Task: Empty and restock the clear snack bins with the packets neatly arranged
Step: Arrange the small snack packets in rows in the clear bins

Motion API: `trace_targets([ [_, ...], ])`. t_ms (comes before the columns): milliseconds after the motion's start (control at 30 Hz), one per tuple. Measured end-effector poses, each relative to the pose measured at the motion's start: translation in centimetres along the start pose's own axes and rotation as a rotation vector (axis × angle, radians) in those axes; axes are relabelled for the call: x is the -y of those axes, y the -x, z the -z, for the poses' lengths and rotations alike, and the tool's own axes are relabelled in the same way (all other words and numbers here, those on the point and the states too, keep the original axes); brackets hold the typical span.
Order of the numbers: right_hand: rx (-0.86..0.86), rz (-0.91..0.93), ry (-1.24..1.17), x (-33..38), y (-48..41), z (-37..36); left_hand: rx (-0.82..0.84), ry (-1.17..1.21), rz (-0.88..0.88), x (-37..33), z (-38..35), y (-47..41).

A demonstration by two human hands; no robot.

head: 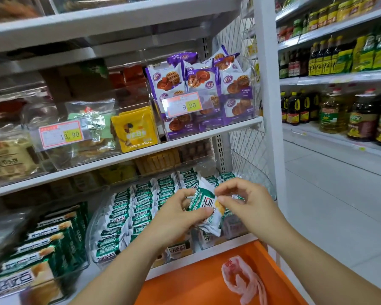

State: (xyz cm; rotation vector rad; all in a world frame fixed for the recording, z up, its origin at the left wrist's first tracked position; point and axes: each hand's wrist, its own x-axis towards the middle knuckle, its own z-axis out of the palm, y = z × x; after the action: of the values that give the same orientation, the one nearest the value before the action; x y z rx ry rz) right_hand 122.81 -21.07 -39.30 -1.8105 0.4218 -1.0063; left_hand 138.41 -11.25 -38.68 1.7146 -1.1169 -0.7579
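Observation:
On the lower shelf stands a clear snack bin [92, 227], filled with rows of green-and-white packets [139, 208] set on edge. In front of the bin's right part, my left hand [178, 219] grips a small bunch of the same green-and-white packets [207, 208] from below and the left. My right hand [249, 201] pinches the top right edge of that bunch with thumb and fingertips. More loose packets [207, 241] lie beneath the hands at the bin's front right.
A second clear bin [79, 258] with larger green packs sits at the lower left. Above are bins of purple waffle packets [207, 89] and yellow packets [134, 128]. An orange basket [207, 280] below holds a pink plastic bag [240, 280]. Bottles [339, 111] line the right-hand shelves.

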Motion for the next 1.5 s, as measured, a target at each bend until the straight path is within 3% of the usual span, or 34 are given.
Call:
trace_targets([
  [100,-0.026,-0.057,-0.003,-1.3,-1.0,1.2,-0.059,-0.194,0.019,0.2,-0.3,-1.5],
  [200,-0.032,-0.099,0.205,-4.0,-2.1,2.4,-0.103,-0.382,-0.037,0.3,-0.2,-4.1],
  [333,0.135,-0.18,0.592,-8.4,-3.4,3.1,-0.083,-0.575,-0.079,0.7,-0.1,-8.0],
  [433,0.25,-0.245,0.726,-10.4,-3.8,3.2,-0.026,-0.726,-0.051,1.5,0.1,-11.2],
  [533,0.313,-0.195,0.844,-11.7,-3.9,3.5,0.065,-0.969,0.035,2.3,0.6,-14.0],
  [600,0.303,-0.162,0.854,-12.3,-3.9,3.6,0.108,-1.091,0.099,2.8,1.1,-15.4],
  [867,0.274,-0.144,0.833,-13.4,-4.3,3.4,0.159,-1.211,0.188,3.5,2.1,-18.1],
  [1167,0.27,-0.163,0.795,-12.9,-4.4,3.4,0.199,-1.449,0.093,2.7,1.7,-18.0],
  [1500,0.242,-0.177,0.706,-11.7,-4.4,3.2,0.262,-1.52,0.245,2.6,1.1,-17.7],
])
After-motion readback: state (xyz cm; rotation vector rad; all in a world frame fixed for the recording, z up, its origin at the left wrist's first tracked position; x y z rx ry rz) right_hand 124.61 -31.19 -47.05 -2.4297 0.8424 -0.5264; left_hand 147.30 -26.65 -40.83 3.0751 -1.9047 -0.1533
